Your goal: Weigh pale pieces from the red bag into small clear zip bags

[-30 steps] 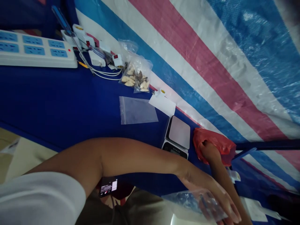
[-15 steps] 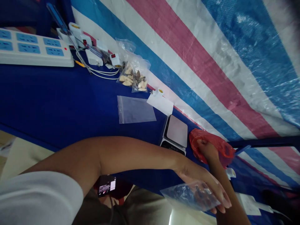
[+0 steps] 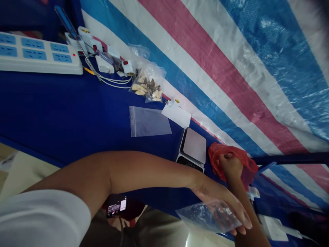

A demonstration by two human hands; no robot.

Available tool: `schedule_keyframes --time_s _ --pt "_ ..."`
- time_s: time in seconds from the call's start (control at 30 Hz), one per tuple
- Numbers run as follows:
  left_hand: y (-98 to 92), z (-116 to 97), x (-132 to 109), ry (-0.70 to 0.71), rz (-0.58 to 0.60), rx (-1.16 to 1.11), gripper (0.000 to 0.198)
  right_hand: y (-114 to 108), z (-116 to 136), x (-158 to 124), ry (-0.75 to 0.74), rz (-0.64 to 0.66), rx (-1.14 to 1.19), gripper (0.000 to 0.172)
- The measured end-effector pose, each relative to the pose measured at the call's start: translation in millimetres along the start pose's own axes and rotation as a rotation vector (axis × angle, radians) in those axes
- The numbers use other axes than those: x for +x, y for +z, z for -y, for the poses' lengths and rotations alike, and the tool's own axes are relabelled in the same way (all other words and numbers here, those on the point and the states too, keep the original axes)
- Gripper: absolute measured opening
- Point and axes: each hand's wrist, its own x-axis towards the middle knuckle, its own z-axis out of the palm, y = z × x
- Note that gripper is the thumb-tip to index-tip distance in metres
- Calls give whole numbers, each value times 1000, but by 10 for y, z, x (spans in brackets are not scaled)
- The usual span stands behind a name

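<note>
My left hand (image 3: 223,202) reaches across to the lower right and holds a clear plastic bag (image 3: 205,216) with dark pieces in it, fingers closed along the bag's top. My right hand (image 3: 230,165) sits in the mouth of a red plastic bag (image 3: 218,154) on the blue table, its fingers curled and closed inside. A small digital scale (image 3: 193,145) stands just left of the red bag.
An empty clear zip bag (image 3: 149,120) and a white card (image 3: 177,115) lie on the blue cloth (image 3: 64,113). Farther back lie a bag of pale shells (image 3: 148,85), white plugs with cables (image 3: 108,65) and a white power strip (image 3: 38,56). A striped tarp (image 3: 231,61) hangs behind. A phone (image 3: 117,206) rests on my lap.
My left hand with the clear bag has drawn slightly left and up. My right hand has shifted a little inside the red bag, curling its fingers.
</note>
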Motion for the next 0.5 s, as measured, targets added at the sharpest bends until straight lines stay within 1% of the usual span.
schedule_keyframes --time_s 0.07,0.27,0.4,0.5 --pt "2 -9 -8 -7 1 -5 52 -25 20 20 10 -13 6 40" --pt "0 -18 -21 13 16 14 53 11 51 9 48 28 -54 49" --pt "-15 -11 -13 1 15 8 54 53 29 3 71 29 -79 54" --pt "-34 -7 6 26 32 39 53 59 -21 46 34 65 -38 47"
